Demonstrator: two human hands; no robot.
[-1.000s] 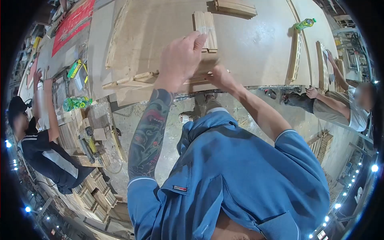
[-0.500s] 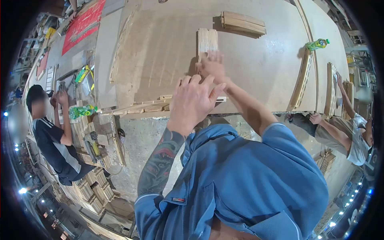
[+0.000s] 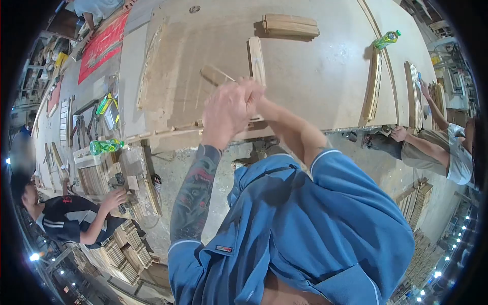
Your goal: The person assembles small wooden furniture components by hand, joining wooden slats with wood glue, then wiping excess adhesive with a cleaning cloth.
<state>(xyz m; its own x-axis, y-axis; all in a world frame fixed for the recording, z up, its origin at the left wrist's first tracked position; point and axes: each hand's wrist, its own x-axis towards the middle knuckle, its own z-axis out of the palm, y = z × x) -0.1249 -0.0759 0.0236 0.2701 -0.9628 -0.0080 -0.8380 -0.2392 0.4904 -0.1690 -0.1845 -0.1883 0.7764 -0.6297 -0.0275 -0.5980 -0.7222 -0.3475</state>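
At the far left a co-worker [image 3: 71,223] crouches beside stacks of slats [image 3: 119,249], and a green bottle [image 3: 104,147] lies on a low bench near tools. The left hand [image 3: 226,114] is closed in a fist around one end of a short wooden stick [image 3: 216,74], which points up and left over the surface [image 3: 325,76]. The right hand [image 3: 254,91] lies close against it; whether its grip is shut on the stick I cannot tell, because the left hand hides its fingers. The stick looks like dry, pale, square-cut wood, so it can slip in the fist or give a splinter. A narrow strip [image 3: 256,61] lies just beside the hands, and a swing could knock it. The surface is a wide, dusty, matte board. Farther right lie a pile of flat boards [image 3: 291,25], a long batten [image 3: 373,84] and a second bottle [image 3: 386,38]; another person [image 3: 437,150] works at the edge.
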